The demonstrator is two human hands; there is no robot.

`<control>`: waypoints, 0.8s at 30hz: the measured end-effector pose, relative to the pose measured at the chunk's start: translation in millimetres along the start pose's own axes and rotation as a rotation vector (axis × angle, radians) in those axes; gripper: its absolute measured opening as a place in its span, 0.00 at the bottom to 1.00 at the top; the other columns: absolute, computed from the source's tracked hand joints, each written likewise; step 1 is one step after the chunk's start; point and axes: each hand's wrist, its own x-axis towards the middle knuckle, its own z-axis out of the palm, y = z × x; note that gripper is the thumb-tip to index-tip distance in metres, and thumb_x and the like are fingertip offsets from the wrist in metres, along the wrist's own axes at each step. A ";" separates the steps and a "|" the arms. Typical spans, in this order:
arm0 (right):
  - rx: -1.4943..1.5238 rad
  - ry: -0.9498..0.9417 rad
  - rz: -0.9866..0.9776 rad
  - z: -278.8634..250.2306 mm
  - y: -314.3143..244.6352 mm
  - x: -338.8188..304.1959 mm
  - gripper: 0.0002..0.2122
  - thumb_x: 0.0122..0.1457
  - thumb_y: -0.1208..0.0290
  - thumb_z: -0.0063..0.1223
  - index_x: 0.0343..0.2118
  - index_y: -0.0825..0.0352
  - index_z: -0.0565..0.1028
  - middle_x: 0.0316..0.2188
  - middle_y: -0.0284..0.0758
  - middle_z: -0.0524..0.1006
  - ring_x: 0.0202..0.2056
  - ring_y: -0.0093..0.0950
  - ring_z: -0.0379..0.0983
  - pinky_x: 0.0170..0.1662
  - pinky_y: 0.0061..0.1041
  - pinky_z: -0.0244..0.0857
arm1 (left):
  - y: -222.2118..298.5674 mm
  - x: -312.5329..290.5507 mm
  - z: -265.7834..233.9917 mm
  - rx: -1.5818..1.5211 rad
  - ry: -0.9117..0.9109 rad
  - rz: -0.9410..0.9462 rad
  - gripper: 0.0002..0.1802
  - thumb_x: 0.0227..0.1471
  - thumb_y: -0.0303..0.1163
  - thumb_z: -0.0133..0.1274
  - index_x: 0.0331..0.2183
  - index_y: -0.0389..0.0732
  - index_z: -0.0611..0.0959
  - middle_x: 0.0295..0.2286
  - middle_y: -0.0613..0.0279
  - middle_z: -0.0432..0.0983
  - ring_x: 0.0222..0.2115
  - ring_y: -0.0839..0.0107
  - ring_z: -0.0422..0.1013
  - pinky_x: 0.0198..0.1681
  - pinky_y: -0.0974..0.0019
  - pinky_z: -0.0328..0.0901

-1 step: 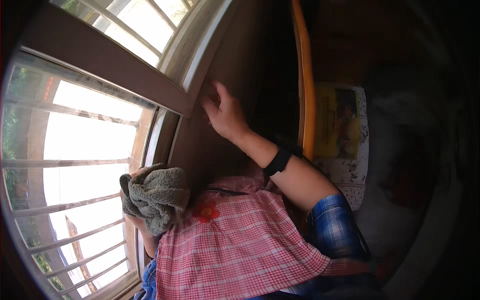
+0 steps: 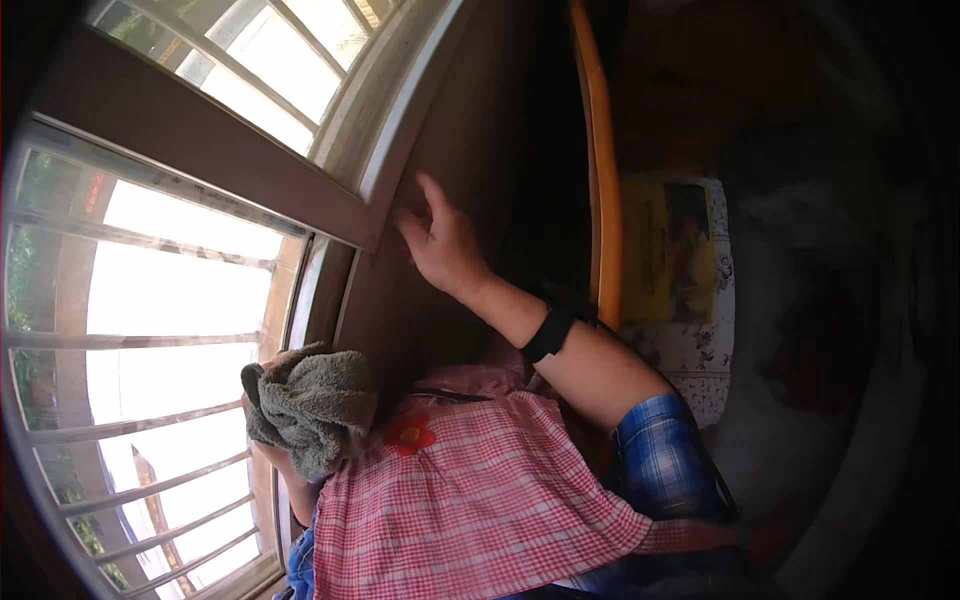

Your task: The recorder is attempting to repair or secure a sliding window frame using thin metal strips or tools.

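Observation:
A crumpled grey-green cloth (image 2: pixel 318 405), with the look of a terry towel, is bunched in my left hand (image 2: pixel 272 452). That hand is closed round it beside the window, and the cloth hides most of its fingers. My right hand (image 2: pixel 440 245) is raised close to the corner of the brown window frame (image 2: pixel 330 205). Its thumb and index finger are apart, and nothing shows between them. Whether the fingertips touch the frame I cannot tell. A black band (image 2: pixel 549 333) goes round my right forearm.
Barred window panes (image 2: pixel 180 300) fill the left side. An orange-yellow curved edge (image 2: pixel 603 200) runs upright right of my arm. Beyond it lie a yellow printed sheet (image 2: pixel 650 250) and a floral cloth (image 2: pixel 700 375). A red-checked apron (image 2: pixel 470 500) covers my front.
The window frame and the cloth sit slightly lower in the picture, and the orange-yellow edge a little further left. Both hands keep much the same pose.

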 end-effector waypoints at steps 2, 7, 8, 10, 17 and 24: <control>-0.035 -0.028 -0.037 -6.0 -18.3 -0.3 0.28 0.64 0.65 0.54 0.64 0.67 0.60 0.30 0.43 0.79 0.24 0.29 0.78 0.30 0.30 0.71 | 7.2 -10.6 23.5 -0.035 0.105 0.115 0.23 0.68 0.41 0.41 0.54 0.32 0.71 0.41 0.52 0.77 0.38 0.66 0.76 0.44 0.67 0.72; 0.118 0.000 -0.099 -8.1 -28.5 -1.8 0.29 0.62 0.65 0.54 0.66 0.59 0.60 0.31 0.47 0.77 0.34 0.45 0.76 0.39 0.39 0.70 | 1.8 -7.7 0.7 0.141 0.084 0.102 0.37 0.56 0.41 0.60 0.59 0.31 0.65 0.46 0.55 0.74 0.44 0.67 0.73 0.52 0.65 0.67; 0.010 -0.017 -0.170 -9.1 -35.3 -2.1 0.28 0.63 0.65 0.53 0.65 0.55 0.61 0.32 0.45 0.75 0.33 0.44 0.75 0.39 0.39 0.70 | 1.5 -6.1 -0.4 0.127 0.131 0.059 0.42 0.52 0.41 0.63 0.60 0.32 0.63 0.48 0.55 0.73 0.46 0.67 0.72 0.53 0.64 0.66; -0.114 -0.018 -0.297 -4.3 -46.4 -7.8 0.25 0.64 0.67 0.53 0.64 0.48 0.65 0.30 0.40 0.70 0.30 0.37 0.71 0.37 0.35 0.68 | 1.6 -8.1 0.3 0.358 0.118 0.181 0.47 0.51 0.40 0.65 0.63 0.32 0.59 0.51 0.53 0.70 0.48 0.66 0.70 0.54 0.63 0.65; -0.048 -0.019 -0.280 -2.0 -49.4 -6.2 0.19 0.64 0.63 0.51 0.58 0.51 0.72 0.30 0.41 0.70 0.30 0.40 0.72 0.36 0.38 0.68 | 2.7 1.3 -2.0 -0.467 -0.101 -0.102 0.20 0.62 0.33 0.49 0.52 0.34 0.70 0.46 0.53 0.74 0.44 0.66 0.73 0.50 0.63 0.68; 0.002 -0.046 -0.284 3.8 -51.6 -13.8 0.17 0.64 0.65 0.52 0.55 0.58 0.74 0.30 0.42 0.73 0.31 0.42 0.74 0.36 0.39 0.68 | 11.6 -1.2 9.4 0.172 0.078 0.101 0.30 0.48 0.35 0.64 0.50 0.35 0.72 0.45 0.53 0.74 0.44 0.65 0.73 0.49 0.63 0.68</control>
